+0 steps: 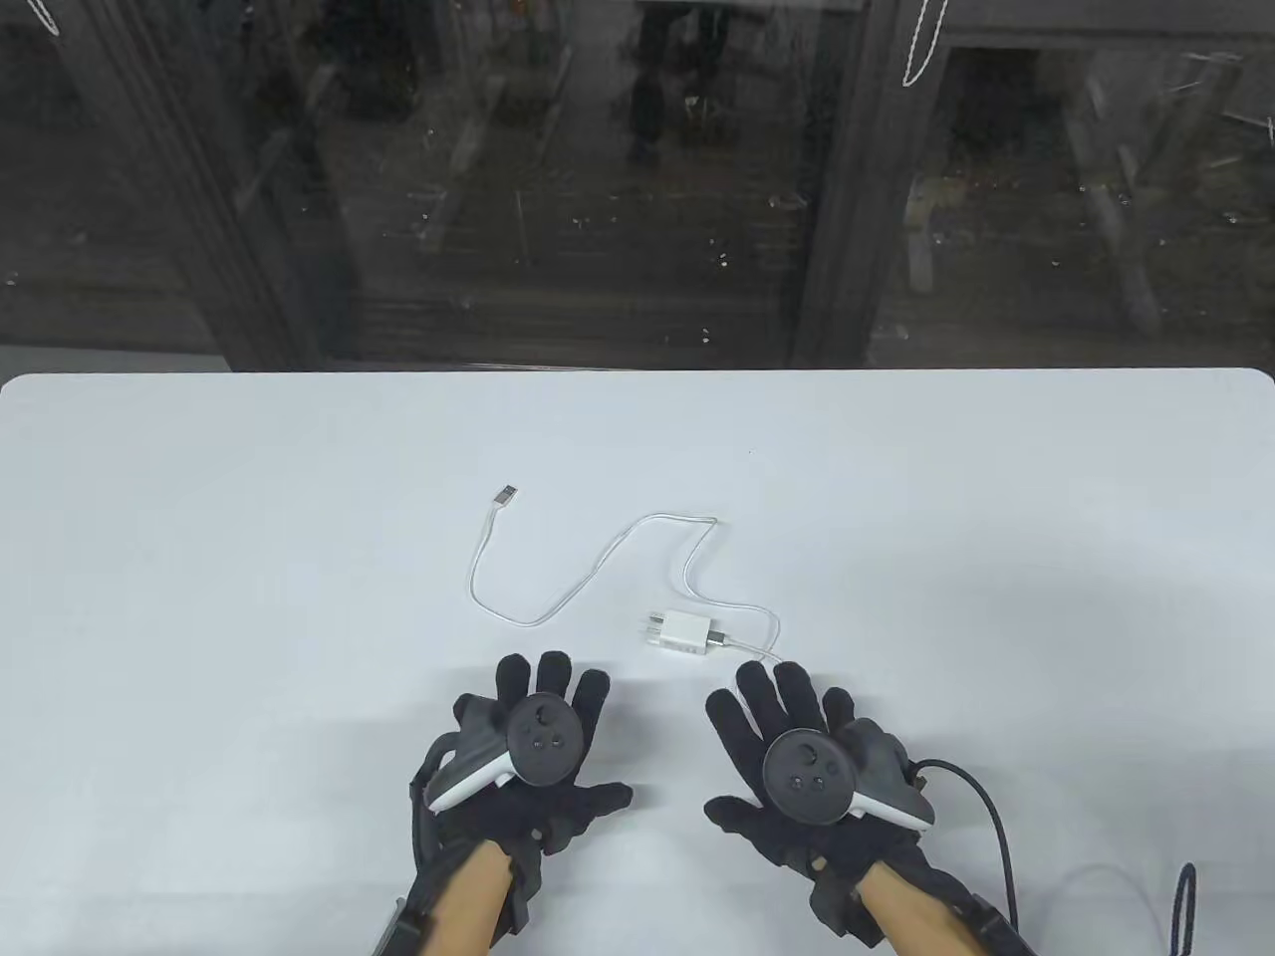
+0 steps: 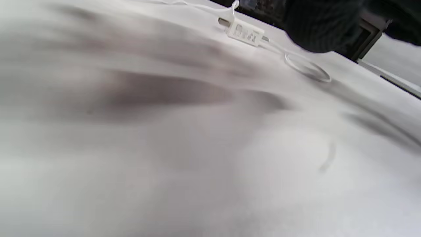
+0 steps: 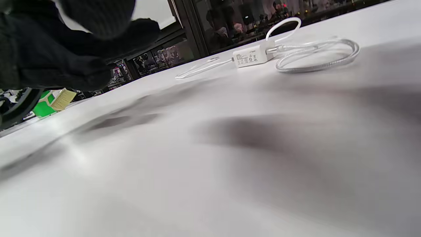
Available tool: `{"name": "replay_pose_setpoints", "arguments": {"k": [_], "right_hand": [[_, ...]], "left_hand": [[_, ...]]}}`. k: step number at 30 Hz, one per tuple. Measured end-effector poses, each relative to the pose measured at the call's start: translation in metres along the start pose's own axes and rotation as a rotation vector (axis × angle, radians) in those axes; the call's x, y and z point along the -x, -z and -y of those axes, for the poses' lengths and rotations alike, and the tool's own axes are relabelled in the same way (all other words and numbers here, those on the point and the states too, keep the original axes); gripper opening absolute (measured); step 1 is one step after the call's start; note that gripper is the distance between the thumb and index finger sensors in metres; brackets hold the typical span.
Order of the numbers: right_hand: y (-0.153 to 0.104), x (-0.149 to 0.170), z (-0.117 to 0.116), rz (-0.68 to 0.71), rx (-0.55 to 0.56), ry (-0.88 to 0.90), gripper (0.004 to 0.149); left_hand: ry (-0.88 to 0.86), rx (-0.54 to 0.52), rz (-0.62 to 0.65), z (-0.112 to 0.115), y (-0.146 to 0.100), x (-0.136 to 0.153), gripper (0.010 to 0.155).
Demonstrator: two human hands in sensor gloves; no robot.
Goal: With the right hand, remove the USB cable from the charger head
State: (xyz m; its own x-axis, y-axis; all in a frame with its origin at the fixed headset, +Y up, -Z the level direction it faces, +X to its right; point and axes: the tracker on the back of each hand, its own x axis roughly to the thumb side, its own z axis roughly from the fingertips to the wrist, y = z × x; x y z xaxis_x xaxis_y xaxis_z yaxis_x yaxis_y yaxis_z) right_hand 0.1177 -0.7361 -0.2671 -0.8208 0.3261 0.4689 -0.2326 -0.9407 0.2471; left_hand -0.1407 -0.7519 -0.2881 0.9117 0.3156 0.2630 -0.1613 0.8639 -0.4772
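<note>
Both hands lie flat with fingers spread, holding nothing: right hand (image 1: 812, 762) just below the charger head (image 1: 677, 634), left hand (image 1: 533, 742) beside it. The USB cable (image 1: 598, 568) is plugged in, loop within reach.

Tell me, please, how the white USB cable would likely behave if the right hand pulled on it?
The USB cable lies in loose curves, so it is probably floppy. The small charger head it plugs into looks light and may slide across the smooth table.
</note>
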Motion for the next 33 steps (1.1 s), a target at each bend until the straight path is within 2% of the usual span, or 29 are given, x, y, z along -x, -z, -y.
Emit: {"name": "replay_pose_setpoints", "arguments": {"k": [4, 13, 18, 26, 28, 30, 31, 33], "right_hand": [[0.002, 0.001, -0.004, -0.014, -0.046, 0.016, 0.086], [0.002, 0.001, -0.002, -0.034, -0.015, -0.035, 0.084], [0.004, 0.001, -0.007, -0.055, -0.078, -0.031, 0.082], [0.004, 0.003, -0.006, -0.068, -0.074, -0.031, 0.081], [0.002, 0.004, 0.001, -0.080, -0.038, -0.030, 0.081], [0.005, 0.009, 0.012, -0.079, 0.076, -0.034, 0.080], [0.009, 0.011, 0.017, -0.079, 0.134, -0.024, 0.079], [0.023, 0.016, 0.025, -0.097, 0.174, -0.037, 0.080]], "left_hand": [[0.012, 0.026, 0.003, 0.003, 0.004, -0.003, 0.097], [-0.013, 0.019, 0.060, 0.004, 0.006, -0.007, 0.095], [-0.030, 0.021, 0.075, 0.004, 0.007, -0.007, 0.094], [-0.066, 0.016, 0.088, 0.001, 0.008, -0.003, 0.092], [-0.094, -0.001, 0.094, -0.002, 0.006, -0.003, 0.091], [-0.123, -0.045, 0.110, -0.008, 0.003, -0.005, 0.091], [-0.124, -0.062, 0.120, -0.010, 0.001, -0.005, 0.091], [-0.116, -0.078, 0.132, -0.013, -0.001, -0.005, 0.090]]}}
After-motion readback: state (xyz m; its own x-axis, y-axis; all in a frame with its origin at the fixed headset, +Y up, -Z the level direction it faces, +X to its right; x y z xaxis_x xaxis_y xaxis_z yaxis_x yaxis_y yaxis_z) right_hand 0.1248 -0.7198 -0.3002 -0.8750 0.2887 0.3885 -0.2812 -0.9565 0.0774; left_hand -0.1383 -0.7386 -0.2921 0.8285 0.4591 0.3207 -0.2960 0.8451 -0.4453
